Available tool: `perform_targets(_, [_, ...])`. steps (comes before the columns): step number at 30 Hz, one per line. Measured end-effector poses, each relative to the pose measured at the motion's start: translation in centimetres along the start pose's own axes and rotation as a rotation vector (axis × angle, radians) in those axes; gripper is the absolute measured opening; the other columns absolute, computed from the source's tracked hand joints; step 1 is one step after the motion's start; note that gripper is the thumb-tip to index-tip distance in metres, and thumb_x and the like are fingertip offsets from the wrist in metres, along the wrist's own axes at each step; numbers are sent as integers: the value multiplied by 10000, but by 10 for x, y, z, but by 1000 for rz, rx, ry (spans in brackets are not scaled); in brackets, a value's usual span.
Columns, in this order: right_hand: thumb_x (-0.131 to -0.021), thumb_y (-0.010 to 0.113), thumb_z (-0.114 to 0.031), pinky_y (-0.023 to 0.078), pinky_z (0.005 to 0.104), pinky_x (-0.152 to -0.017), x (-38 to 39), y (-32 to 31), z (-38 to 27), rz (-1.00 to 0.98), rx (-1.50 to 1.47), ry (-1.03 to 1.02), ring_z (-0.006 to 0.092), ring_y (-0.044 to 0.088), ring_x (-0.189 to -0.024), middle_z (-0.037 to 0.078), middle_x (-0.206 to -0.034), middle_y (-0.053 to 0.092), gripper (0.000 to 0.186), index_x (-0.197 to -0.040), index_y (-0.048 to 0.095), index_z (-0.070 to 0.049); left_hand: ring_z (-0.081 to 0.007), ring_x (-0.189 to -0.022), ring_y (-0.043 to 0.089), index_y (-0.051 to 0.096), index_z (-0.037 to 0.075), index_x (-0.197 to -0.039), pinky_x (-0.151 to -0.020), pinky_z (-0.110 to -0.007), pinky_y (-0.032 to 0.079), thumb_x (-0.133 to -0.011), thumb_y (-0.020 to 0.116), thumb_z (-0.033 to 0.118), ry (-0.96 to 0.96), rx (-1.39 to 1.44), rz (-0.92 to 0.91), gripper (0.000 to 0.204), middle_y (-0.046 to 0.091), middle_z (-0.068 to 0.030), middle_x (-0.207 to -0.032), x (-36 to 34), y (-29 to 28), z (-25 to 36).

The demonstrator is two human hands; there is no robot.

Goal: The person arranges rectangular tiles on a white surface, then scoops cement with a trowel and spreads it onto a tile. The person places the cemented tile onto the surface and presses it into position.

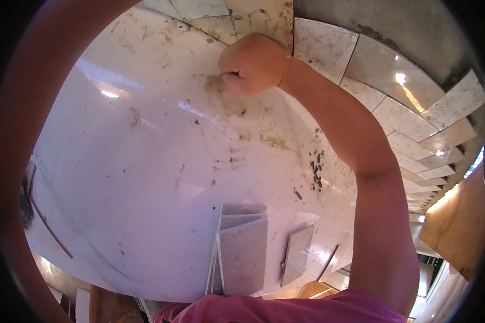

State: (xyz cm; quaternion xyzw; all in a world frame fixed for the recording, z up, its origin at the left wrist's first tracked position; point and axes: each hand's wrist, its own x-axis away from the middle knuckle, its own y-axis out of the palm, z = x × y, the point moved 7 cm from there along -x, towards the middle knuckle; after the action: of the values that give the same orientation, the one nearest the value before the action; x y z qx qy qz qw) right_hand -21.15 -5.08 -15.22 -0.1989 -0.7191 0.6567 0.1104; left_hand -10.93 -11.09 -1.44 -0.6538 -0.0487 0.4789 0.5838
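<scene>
My right hand (253, 63) is closed in a fist at the lower edge of the tiled wall, where the white marbled slab (145, 177) meets the tiles. No object shows in or sticks out of the fist. Beside it, a stained cream tile (258, 19) and a smeared white tile (323, 47) sit on the wall. My left arm (35, 129) runs up along the left side of the view. The left hand itself lies beyond the upper edge and is hidden. Brown smears and finger marks cover the slab under my right hand.
Several loose cut tiles (242, 255) lean together on the slab near me, and another tile (297, 255) stands to their right. Dark crumbs (317, 171) are scattered by my right arm. A thin brown stick (48, 226) lies at the left. Bare grey wall (377, 21) shows above the tiles.
</scene>
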Motion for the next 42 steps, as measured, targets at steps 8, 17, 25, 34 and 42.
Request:
perform_targets(8, [-742,592,-273,502,520,-629,-7,1,12,-162,87,97,377,610,-700,141,-704,619,223,-672,594,-62,-447,-905,696,735,-35,-961,-800,-495,550,-884,714,170,-24,-1,-48,220,714,-264,-902,-4,4,1])
perform_targets(17, [-742,604,-294,500,519,-615,-20,-3,5,-234,93,105,380,610,-685,141,-700,622,232,-668,604,-74,-445,-892,697,737,-39,-896,-783,-494,549,-871,714,198,22,-24,-79,239,715,-262,-891,-11,9,-9])
perform_targets(25, [-723,623,-261,478,511,-566,-29,-4,2,-230,100,81,369,598,-653,129,-661,597,200,-642,582,-83,-442,-918,700,750,-38,-912,-812,-487,558,-858,726,196,39,60,-38,241,722,-255,-900,-11,11,-14])
perform_targets(34, [-648,600,-103,360,456,-478,-40,-9,4,-96,82,-31,346,451,-533,108,-583,431,207,-597,403,-67,-426,-923,706,763,-26,-911,-822,-484,560,-837,736,193,65,58,-60,233,728,-244,-902,-16,14,-15])
perform_targets(42, [-645,602,-110,361,461,-478,-48,-24,-17,-38,0,-139,345,464,-536,116,-587,422,199,-600,413,-67,-422,-944,708,769,-19,-919,-831,-482,564,-828,720,160,19,126,-62,207,732,-249,-934,-17,12,-19])
